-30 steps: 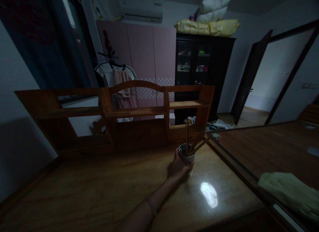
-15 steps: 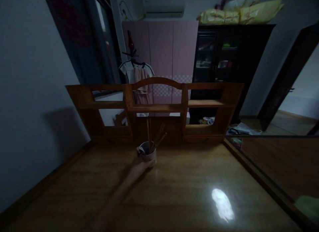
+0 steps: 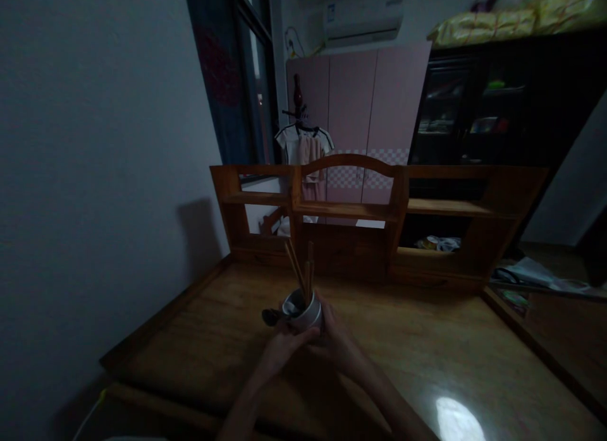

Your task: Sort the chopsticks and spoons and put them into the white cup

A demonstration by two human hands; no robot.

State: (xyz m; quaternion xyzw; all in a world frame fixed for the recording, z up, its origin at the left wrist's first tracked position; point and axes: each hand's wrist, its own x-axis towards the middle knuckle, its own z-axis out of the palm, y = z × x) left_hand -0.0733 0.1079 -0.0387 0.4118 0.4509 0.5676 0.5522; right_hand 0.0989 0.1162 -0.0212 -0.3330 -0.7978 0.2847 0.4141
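A small white cup (image 3: pixel 306 313) with several wooden chopsticks (image 3: pixel 301 272) standing in it sits on the wooden desk (image 3: pixel 417 340). Both my hands are wrapped round the cup. My left hand (image 3: pixel 284 343) holds its near left side, my right hand (image 3: pixel 334 340) its right side. A dark rounded thing, perhaps a spoon bowl (image 3: pixel 269 316), sticks out at the cup's left rim. The room is dim.
A wooden shelf unit (image 3: pixel 374 207) stands along the desk's back edge. A grey wall (image 3: pixel 95 175) borders the desk on the left. Behind are a pink wardrobe (image 3: pixel 360 112), a dark cabinet (image 3: pixel 497 106) and hanging clothes (image 3: pixel 306 147). A light glare (image 3: pixel 458 419) lies on the desk.
The cup has moved from the desk's right part toward the left and nearer to me. My right hand has come in and now holds the cup too. The view has turned left.
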